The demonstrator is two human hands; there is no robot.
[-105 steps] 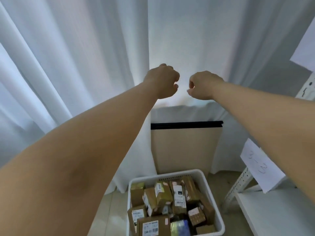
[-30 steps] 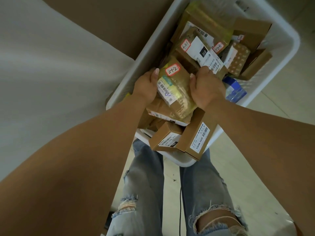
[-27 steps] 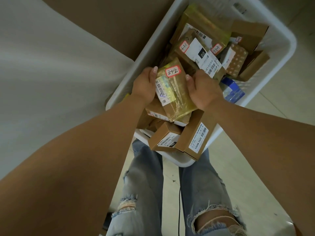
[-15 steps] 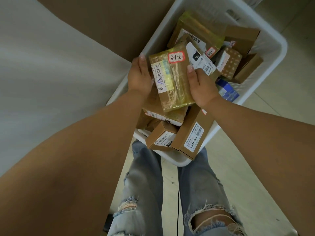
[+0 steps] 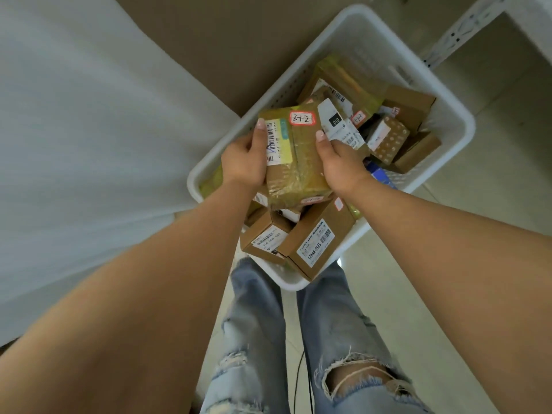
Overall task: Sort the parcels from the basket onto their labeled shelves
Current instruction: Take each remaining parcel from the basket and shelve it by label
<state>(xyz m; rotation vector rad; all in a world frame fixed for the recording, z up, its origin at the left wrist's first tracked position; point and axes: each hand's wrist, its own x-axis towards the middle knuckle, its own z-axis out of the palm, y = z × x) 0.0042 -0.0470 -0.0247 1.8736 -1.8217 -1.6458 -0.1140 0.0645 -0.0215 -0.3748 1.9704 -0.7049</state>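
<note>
Between my fingers: taped parcel (image 5: pixel 294 156), left hand (image 5: pixel 243 162) and right hand (image 5: pixel 337 158) clasping opposite sides, thumbs on top. I hold it above white basket (image 5: pixel 445 103), red-edged label (image 5: pixel 302 118) beyond thumbs facing up, probably to read shelf code.
</note>
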